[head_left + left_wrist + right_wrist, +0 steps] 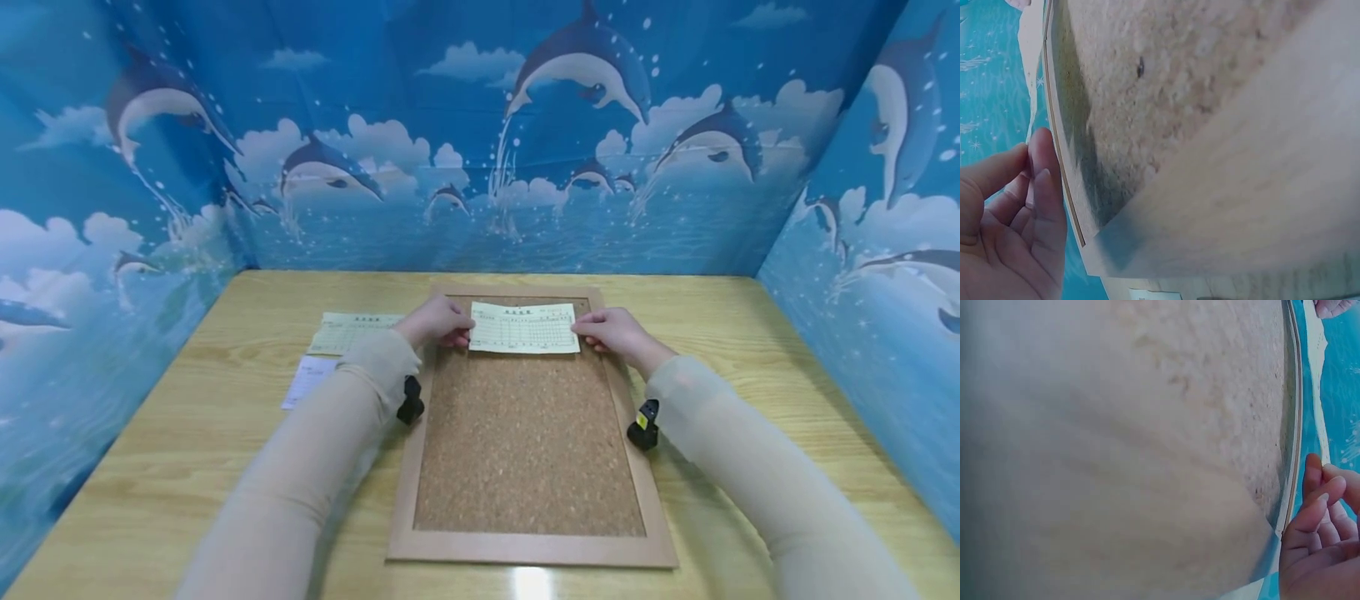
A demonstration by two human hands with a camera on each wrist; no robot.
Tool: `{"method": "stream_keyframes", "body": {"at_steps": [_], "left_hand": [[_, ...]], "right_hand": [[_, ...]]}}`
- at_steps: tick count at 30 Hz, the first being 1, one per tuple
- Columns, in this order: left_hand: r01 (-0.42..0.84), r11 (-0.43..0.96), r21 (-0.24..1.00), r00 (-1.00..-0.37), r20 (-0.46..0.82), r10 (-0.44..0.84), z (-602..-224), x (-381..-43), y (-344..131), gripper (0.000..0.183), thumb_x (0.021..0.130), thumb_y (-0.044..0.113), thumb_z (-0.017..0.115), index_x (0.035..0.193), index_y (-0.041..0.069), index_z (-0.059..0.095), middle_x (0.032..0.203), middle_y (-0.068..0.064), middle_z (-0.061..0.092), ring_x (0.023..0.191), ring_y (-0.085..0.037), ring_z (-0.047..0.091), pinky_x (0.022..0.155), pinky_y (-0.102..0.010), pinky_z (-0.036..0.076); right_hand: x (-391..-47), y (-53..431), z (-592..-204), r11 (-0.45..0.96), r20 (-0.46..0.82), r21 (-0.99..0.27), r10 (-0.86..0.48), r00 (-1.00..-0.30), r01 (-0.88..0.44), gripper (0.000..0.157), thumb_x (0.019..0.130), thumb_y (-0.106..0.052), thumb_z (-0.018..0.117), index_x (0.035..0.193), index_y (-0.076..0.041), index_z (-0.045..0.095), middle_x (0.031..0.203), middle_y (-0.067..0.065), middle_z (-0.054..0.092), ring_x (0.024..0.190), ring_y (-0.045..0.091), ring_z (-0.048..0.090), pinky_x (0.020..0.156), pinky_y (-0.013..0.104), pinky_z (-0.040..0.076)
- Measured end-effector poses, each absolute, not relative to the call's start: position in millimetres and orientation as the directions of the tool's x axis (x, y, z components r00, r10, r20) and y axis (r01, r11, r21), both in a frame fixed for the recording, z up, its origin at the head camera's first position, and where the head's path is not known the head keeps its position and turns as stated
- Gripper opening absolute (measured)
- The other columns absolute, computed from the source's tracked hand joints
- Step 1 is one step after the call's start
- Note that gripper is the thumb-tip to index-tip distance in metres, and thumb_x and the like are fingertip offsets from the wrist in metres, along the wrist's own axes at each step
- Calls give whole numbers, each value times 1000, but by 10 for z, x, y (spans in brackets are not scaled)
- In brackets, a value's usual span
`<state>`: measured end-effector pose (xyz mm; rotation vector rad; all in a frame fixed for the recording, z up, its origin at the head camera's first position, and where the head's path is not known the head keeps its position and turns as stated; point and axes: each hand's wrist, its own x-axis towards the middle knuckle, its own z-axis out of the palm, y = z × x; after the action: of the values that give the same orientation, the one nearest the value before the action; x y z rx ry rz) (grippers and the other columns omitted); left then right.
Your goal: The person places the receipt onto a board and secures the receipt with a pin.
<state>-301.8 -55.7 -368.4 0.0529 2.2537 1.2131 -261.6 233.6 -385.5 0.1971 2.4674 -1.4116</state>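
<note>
Both hands hold a pale yellow printed form slip (523,330) stretched between them over the top part of a framed cork board (528,450). My left hand (437,322) pinches its left edge between thumb and forefinger, and my right hand (617,332) pinches the right edge. In the left wrist view, the slip (1030,81) appears almost edge-on, raised above the board, with the left hand (1019,219) at its near end. The right wrist view has the right hand (1325,525) gripping the opposite end of the slip (1317,394).
Left of the board lies another yellow form slip (348,331), partly behind the left hand and sleeve. A white slip (306,381) lies just below it on the wooden table (757,350). Blue curtains with dolphins (480,225) enclose the back and sides.
</note>
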Motion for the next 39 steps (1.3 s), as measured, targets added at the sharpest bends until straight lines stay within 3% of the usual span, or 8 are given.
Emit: {"method": "stream_keyframes", "body": {"at_steps": [15, 23, 26, 30, 32, 34, 37, 39], "left_hand": [[-238, 602, 763, -837, -475, 270, -3724, -3030, -511, 24, 94, 13, 56, 74, 2, 63, 64, -6, 63, 58, -12, 62, 55, -26, 46], [-261, 567, 781, -867, -448, 218, -3736, -3045, -488, 23, 94, 13, 55, 80, -2, 66, 65, -8, 64, 58, -14, 64, 56, -27, 49], [-200, 638, 743, -889, -411, 200, -3700, -3027, -486, 28, 95, 15, 54, 74, 1, 66, 65, -7, 63, 56, -16, 61, 55, -29, 48], [92, 864, 495, -935, -255, 245, -3657, -2934, -492, 35, 96, 21, 49, 67, 8, 61, 65, -5, 57, 56, -17, 52, 54, -31, 45], [265, 925, 271, -930, -180, 320, -3658, -2855, -484, 29, 96, 27, 50, 79, 8, 64, 78, -6, 59, 67, -20, 54, 61, -33, 47], [403, 906, 129, -895, -152, 420, -3663, -2752, -462, 32, 96, 33, 51, 108, 6, 64, 107, -12, 59, 95, -24, 56, 81, -38, 48], [505, 860, 76, -832, -222, 508, -3663, -2585, -421, 60, 93, 45, 52, 140, 10, 42, 141, -19, 38, 128, -32, 36, 104, -44, 32], [521, 848, 94, -804, -279, 525, -3667, -2502, -396, 69, 92, 52, 49, 146, 14, 31, 149, -19, 24, 136, -34, 24, 108, -46, 24]], "right_hand": [[-2672, 2269, -3864, 554, -333, -788, -15, -943, 269, 36, 93, -21, 58, 119, 3, 59, 70, -4, 55, 63, 6, 50, 60, 21, 45], [-2654, 2298, -3844, 573, -316, -785, -42, -948, 236, 39, 96, -23, 53, 123, 4, 56, 82, 1, 60, 67, 8, 50, 60, 24, 42], [-2639, 2320, -3836, 592, -305, -778, -65, -950, 209, 40, 96, -24, 53, 126, 3, 54, 82, 3, 60, 68, 10, 50, 61, 25, 42], [-2595, 2340, -3806, 655, -262, -746, -118, -958, 124, 39, 96, -23, 52, 126, 2, 56, 89, 11, 62, 78, 19, 55, 68, 32, 45], [-2552, 2341, -3791, 707, -228, -705, -154, -961, 54, 37, 97, -22, 52, 125, 1, 57, 101, 16, 62, 92, 26, 57, 77, 38, 47], [-2503, 2333, -3781, 758, -192, -652, -197, -962, -25, 36, 97, -21, 51, 125, 0, 57, 116, 19, 58, 106, 32, 54, 86, 45, 45], [-2441, 2319, -3801, 812, -139, -564, -275, -951, -153, 37, 96, -19, 52, 127, 1, 55, 121, 21, 56, 111, 35, 52, 90, 49, 43], [-2413, 2307, -3824, 828, -108, -503, -346, -932, -249, 41, 95, -19, 54, 130, 3, 52, 125, 23, 53, 115, 37, 50, 94, 50, 41]]}}
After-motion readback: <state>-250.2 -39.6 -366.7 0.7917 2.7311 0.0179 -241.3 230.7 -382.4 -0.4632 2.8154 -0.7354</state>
